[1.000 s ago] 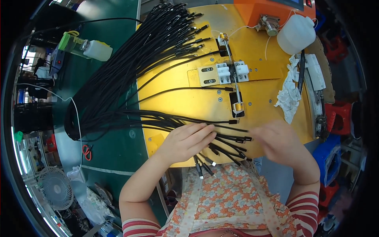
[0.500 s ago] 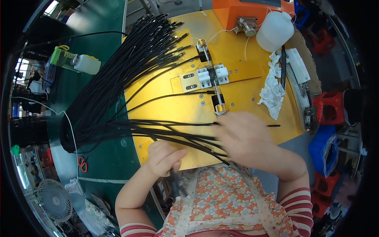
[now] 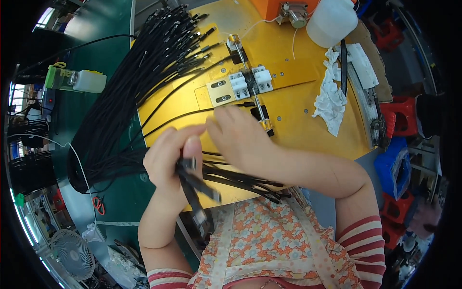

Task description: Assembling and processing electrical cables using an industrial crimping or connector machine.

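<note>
My left hand [image 3: 166,156] is closed on some black cables; their connector ends [image 3: 204,191] hang below it, smeared by motion. Close beside its fingertips is my right hand [image 3: 240,137], its fingers bent together over a cable running to the fixture; whatever they hold is hidden. A cable end [image 3: 248,104] lies near the fixture's lower brass fitting [image 3: 264,125]. Under both hands, loose black cables [image 3: 245,180] stretch across the yellow plate toward my apron. White clamp blocks [image 3: 239,85] sit mid-fixture, and a second cable [image 3: 224,61] reaches its upper end.
A thick bundle of black cables [image 3: 113,91] curves over the green table [image 3: 115,207] and yellow plate [image 3: 293,130]. At the right are crumpled white tissue [image 3: 331,103] and a white bottle [image 3: 332,24]. Red-handled scissors [image 3: 98,205] and a fan [image 3: 73,255] are at the left.
My left hand has risen and moved left, its held cables with it. My right hand has moved left and up from the loose cable ends to beside it. The view has shifted slightly.
</note>
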### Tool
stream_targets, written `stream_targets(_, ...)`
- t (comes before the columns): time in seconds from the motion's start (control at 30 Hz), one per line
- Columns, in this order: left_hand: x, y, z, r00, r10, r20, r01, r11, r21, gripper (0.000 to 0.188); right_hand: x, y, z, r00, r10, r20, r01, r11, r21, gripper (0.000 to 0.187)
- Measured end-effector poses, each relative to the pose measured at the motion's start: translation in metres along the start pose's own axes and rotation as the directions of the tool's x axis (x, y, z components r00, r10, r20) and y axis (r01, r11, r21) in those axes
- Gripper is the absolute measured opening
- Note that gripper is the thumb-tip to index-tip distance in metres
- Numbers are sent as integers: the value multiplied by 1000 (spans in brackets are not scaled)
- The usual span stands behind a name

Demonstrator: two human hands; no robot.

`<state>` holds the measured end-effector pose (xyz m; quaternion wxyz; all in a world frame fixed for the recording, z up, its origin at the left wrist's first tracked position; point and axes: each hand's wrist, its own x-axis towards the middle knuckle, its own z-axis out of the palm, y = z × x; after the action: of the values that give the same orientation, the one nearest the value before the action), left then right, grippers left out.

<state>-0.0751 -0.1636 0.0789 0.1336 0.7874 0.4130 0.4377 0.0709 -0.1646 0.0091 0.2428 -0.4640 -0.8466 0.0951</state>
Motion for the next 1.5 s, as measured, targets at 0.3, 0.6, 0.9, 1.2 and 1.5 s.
stream_targets(0.3,-3,-1,7,969,-228,98,234,970,-61,12,15,7,16,991,-121,56,133,938,-321,22)
stream_targets(0.6,-29,-22,6,964,-262,-53,243,941,-237,24,-30,-12,-8,953,-201,228,141,957,252,13)
stream_targets(0.9,17,-11,24,955,254,151,-274,952,135,41,-6,62,-108,996,84,33,-87,795,600,23)
stream_targets(1.2,21,-43,60,887,404,223,-432,897,94,35,-6,96,-75,961,-121,-249,229,854,467,22)
stream_targets(1.5,22,-57,57,862,435,260,-473,875,104,28,0,95,-68,973,-161,-164,221,843,490,22)
